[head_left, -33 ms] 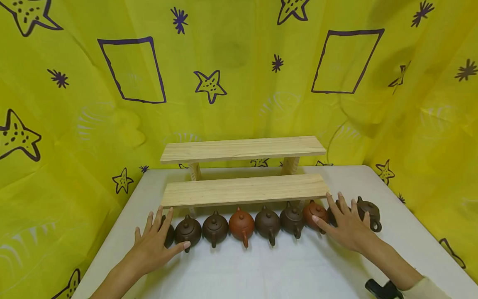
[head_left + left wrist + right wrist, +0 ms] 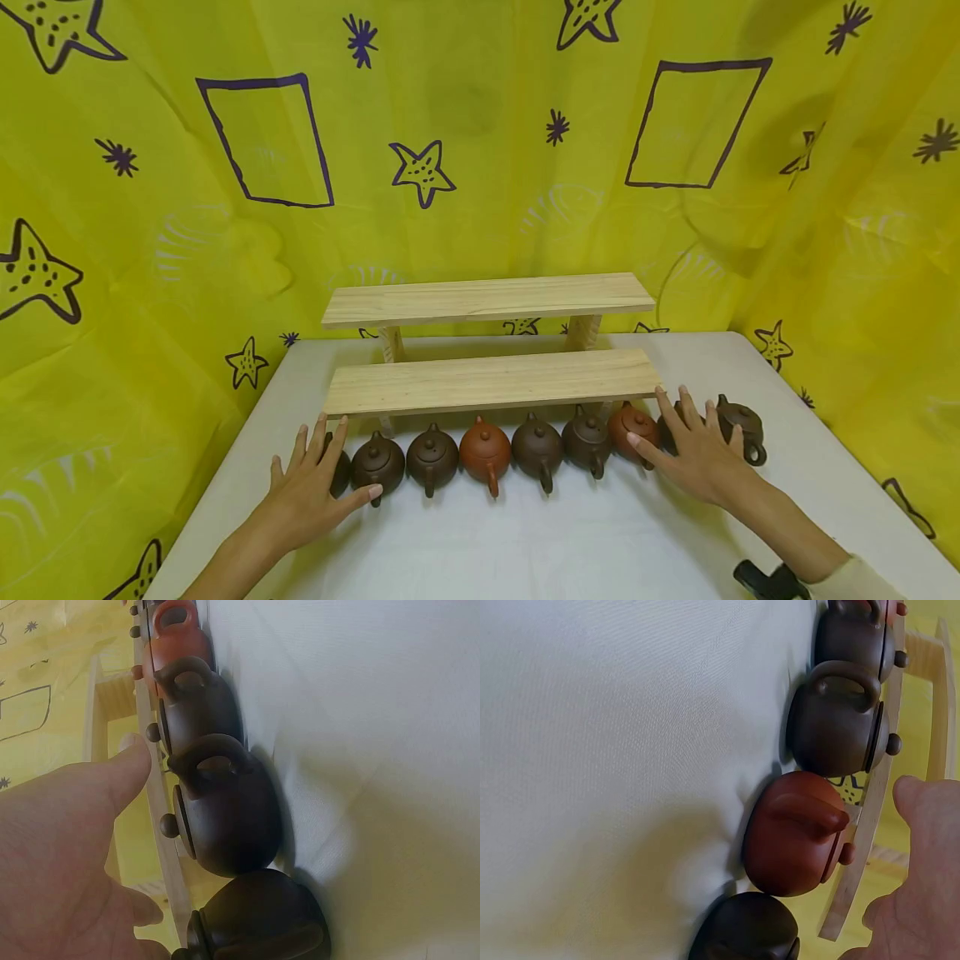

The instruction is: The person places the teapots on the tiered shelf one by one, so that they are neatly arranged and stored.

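Observation:
A row of small clay teapots, most dark brown and two reddish, stands on the white table, handles toward me. My left hand hovers with fingers spread over the left end, partly covering the leftmost dark teapot; its thumb is near a dark teapot. Over the right end, my right hand spreads its fingers above a partly hidden dark teapot. Its thumb overlaps a reddish teapot, also seen as a reddish teapot in the right wrist view. Neither hand holds anything.
Behind the teapots stands a two-step wooden shelf, with a lower board and a higher board. Another dark teapot is at the far right. Yellow patterned cloth encloses the white table at the back and sides.

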`<state>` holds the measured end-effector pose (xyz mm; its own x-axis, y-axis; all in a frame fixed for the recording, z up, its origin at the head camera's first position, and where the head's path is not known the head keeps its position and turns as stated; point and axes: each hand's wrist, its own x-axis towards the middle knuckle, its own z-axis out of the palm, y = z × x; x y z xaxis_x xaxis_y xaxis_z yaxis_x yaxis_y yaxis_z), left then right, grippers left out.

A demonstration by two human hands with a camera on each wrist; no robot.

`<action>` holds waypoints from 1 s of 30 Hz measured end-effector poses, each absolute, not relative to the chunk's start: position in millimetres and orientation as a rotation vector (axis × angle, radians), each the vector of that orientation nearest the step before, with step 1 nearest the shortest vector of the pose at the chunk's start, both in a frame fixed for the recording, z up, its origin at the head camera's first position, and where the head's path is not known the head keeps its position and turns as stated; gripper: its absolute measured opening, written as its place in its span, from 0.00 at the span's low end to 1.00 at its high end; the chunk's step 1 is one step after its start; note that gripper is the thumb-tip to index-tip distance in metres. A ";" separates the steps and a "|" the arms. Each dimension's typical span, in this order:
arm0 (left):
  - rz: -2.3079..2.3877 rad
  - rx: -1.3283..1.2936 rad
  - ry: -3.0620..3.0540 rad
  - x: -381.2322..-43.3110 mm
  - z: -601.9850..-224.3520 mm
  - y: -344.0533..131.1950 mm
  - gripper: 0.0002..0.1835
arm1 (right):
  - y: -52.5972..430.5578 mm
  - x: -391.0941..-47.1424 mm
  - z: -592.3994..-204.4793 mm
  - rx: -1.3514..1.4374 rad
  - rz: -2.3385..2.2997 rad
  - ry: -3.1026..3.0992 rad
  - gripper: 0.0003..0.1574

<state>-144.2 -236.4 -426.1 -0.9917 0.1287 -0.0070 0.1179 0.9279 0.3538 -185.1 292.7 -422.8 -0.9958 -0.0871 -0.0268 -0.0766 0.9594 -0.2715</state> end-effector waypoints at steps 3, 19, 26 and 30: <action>0.556 0.197 3.057 -144.7 -425.6 -235.6 0.63 | 294.3 -185.5 -423.4 -0.128 -0.425 3.074 0.65; 0.600 0.196 3.041 -149.8 -419.7 -234.7 0.62 | 308.2 -184.9 -418.0 -0.097 -0.481 3.060 0.64; 0.634 0.211 3.052 -157.8 -413.0 -241.3 0.60 | 320.0 -185.0 -419.8 -0.075 -0.528 3.067 0.63; 0.657 0.212 3.040 -169.2 -408.3 -246.6 0.60 | 330.8 -186.3 -419.2 -0.043 -0.551 3.081 0.62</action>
<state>-169.2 -246.6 -408.3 -0.9905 0.1375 0.0051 0.1273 0.9020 0.4125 -186.3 330.8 -419.2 -0.9996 -0.0288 -0.0068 -0.0247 0.9377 -0.3464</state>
